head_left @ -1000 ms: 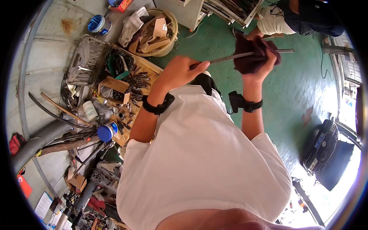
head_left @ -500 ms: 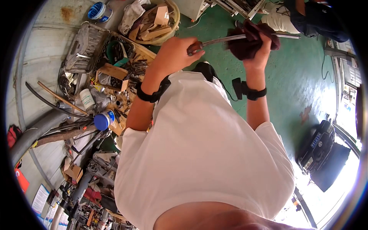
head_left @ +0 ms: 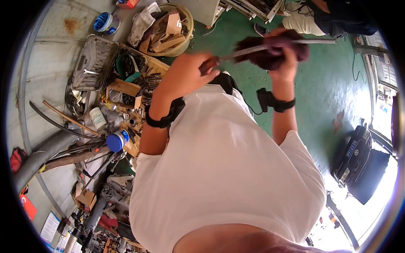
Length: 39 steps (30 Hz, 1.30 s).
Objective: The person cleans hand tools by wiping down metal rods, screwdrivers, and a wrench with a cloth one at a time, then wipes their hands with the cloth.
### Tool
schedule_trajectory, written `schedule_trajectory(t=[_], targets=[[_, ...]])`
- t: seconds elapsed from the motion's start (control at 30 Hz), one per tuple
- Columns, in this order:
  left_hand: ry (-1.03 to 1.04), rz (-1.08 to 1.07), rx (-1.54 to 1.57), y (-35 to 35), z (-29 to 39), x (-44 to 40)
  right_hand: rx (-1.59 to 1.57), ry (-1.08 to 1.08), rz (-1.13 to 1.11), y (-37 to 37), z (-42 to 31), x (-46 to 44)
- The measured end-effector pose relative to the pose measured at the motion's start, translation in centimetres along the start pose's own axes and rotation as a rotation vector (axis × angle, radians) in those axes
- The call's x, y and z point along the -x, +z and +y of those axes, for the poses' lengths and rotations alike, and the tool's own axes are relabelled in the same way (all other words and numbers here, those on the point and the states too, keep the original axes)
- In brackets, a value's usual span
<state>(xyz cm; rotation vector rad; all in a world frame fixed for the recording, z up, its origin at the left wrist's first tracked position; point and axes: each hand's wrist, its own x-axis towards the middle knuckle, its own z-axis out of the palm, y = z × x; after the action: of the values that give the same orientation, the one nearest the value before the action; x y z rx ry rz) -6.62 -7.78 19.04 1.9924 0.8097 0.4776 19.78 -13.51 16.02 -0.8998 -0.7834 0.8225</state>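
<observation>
A long, thin metal bar (head_left: 314, 41) with a brown handle (head_left: 209, 65) stretches across the front of my body. My left hand (head_left: 184, 75) is closed round that handle. My right hand (head_left: 285, 66) grips a dark maroon cloth (head_left: 270, 52), bunched against the middle of the bar. The bar's far end sticks out to the right, past the cloth. Motion blurs the cloth and the handle end, and folds of cloth hide some of my right fingers.
On my left, a workbench (head_left: 134, 147) carries many loose tools, a blue-lidded tub (head_left: 114, 142) and a grey crate (head_left: 90, 63). Ahead stands a round bin (head_left: 187, 40) of cardboard scraps. Another person (head_left: 303, 21) is at the upper right; a dark car (head_left: 353, 154) is at right.
The cloth's left side has spread along the bar toward my left hand. The bar's tip sits slightly further right, and the whole view has shifted a little.
</observation>
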Motion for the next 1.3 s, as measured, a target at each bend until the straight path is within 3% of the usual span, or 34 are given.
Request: schedule_trajectory(t=[0.07, 0.1, 0.13, 0.2, 0.4, 0.5, 0.57, 0.63, 0.7, 0.77, 0.87, 0.97, 1.0, 1.07, 1.17, 1.23, 1.3], targets=[[-0.158, -0.202, 0.064, -1.0, 0.0, 1.0, -0.108, -0.031, 0.066, -0.9, -2.6, -0.7], [-0.157, -0.196, 0.065, -0.8, -0.9, 1.4, -0.2, -0.024, 0.076, -1.1, -3.5, -1.2], [-0.137, -0.272, 0.135, -0.2, -2.1, 1.9, -0.146, -0.077, -0.174, -1.8, -3.9, -1.9], [-0.113, -0.387, 0.14, -0.2, -2.8, 2.5, -0.077, -0.138, -0.226, -1.6, -3.7, -1.5], [-0.107, -0.231, 0.179, -2.3, -5.9, 3.8, -0.04, -0.283, -0.313, -1.8, -3.9, -0.9], [-0.083, -0.188, 0.105, -3.0, -6.9, 5.0, 0.011, -0.29, -0.216, -3.2, -5.6, -1.6], [-0.075, -0.158, -0.006, -3.5, -8.0, 6.5, -0.304, -0.311, 0.03, -4.6, -7.7, -2.7], [-0.302, -0.044, -0.013, -4.4, -9.4, 8.6, -0.238, -0.322, 0.095, -5.2, -9.0, -2.7], [-0.37, -0.025, -0.068, -4.2, -11.8, 9.9, -0.166, -0.305, 0.17, -6.8, -9.3, -2.6], [-0.459, -0.001, -0.126, -2.5, -13.5, 11.0, -0.066, -0.055, -0.266, -10.1, -7.2, -2.1], [-0.41, 0.138, -0.01, 0.0, -13.6, 9.9, 0.419, 0.084, -0.19, -6.8, -3.4, -0.1], [-0.317, 0.095, 0.232, 2.7, -13.9, 7.5, 0.321, 0.475, -0.294, -2.2, 1.1, 1.9], [-0.308, 0.093, 0.231, 3.1, -13.9, 6.5, 0.339, 0.478, -0.388, -1.1, 2.2, 2.4], [-0.374, -0.059, 0.607, 4.1, -13.5, 5.0, 0.361, 0.48, -0.478, 0.3, 3.8, 3.2], [-0.211, -0.176, 0.448, 4.3, -10.3, 2.3, 0.532, 0.616, -0.579, 1.5, 5.2, 4.0], [-0.441, -0.399, 0.475, 4.0, -8.1, 0.2, 0.712, 0.792, -0.792, 2.3, 5.3, 4.2], [-0.168, -0.302, 0.666, 8.1, -11.3, -1.5, 0.789, 0.657, -0.894, 2.0, 5.5, 5.2]])
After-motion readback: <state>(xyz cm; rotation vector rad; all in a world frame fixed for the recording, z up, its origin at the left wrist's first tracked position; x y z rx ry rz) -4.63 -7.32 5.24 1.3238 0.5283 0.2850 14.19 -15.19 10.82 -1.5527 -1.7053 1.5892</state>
